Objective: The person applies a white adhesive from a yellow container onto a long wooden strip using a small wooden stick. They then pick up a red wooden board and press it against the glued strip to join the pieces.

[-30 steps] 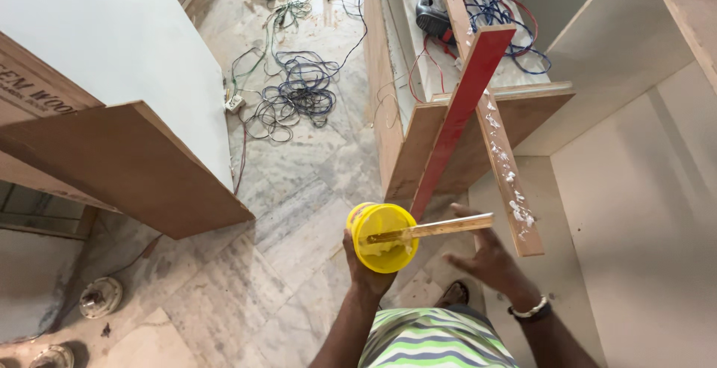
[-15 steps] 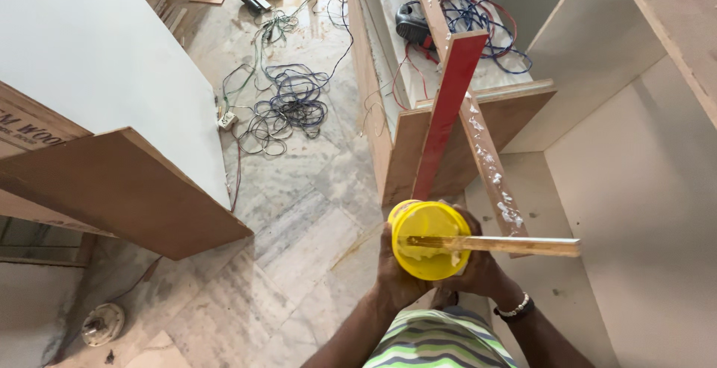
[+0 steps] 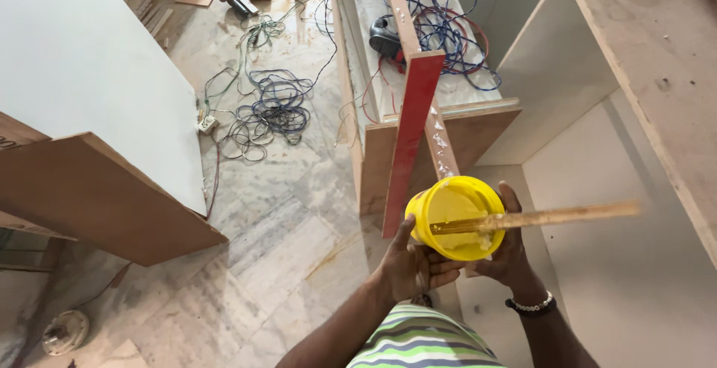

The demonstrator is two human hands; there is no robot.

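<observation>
Head view shows one round yellow plastic tub (image 3: 454,217), one long thin wooden stick (image 3: 538,218) and two hands. Left hand (image 3: 407,267) cups the tub from below and the left, fingers wrapped on its wall. Right hand (image 3: 508,252) grips its right side, thumb on the rim; whether it also pinches the stick I cannot tell. The stick lies across the tub's mouth, jutting right. One red-edged board (image 3: 411,140) leans just behind the tub; one tangle of blue cables (image 3: 272,110) lies on the marble floor (image 3: 261,263).
</observation>
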